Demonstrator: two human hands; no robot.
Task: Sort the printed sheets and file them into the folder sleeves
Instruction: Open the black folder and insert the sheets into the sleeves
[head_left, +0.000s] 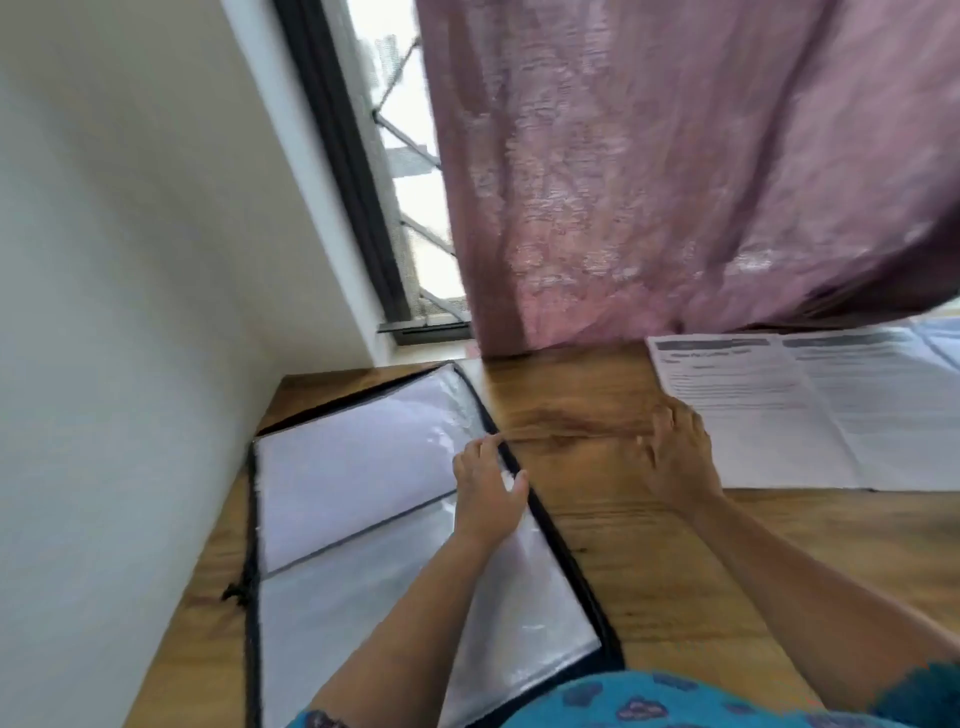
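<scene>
**Folder open, next sheet not yet picked up**

Your left hand (488, 486) rests on the right edge of the open folder (363, 499), fingers curled over its dark border with the thumb lying on the clear sleeve; it looks like a light hold that steadies the edge, though the blur keeps me from telling whether you actually pinch the plastic. Your right hand (675, 452) lies palm down on the bare wooden table (649, 571), fingers fairly straight and pointing away from you, holding nothing, just short of the near left corner of the printed sheets (779, 410).

The sheets lie spread side by side on the far right of the table, partly under the hem of the pink curtain (675, 182). The folder lies flat at the left, close to the wall (104, 312), its sleeves showing pale and shiny.

You seem to be between steps: the folder is ready and the next sheet is about to be fetched. The next move calls for sliding your right hand further right onto the nearest sheet, lifting it by a corner, and keeping the sleeve mouth open with your left.

Both forearms reach forward from your body, the left angled toward the folder, the right stretched longer toward the papers.
</scene>
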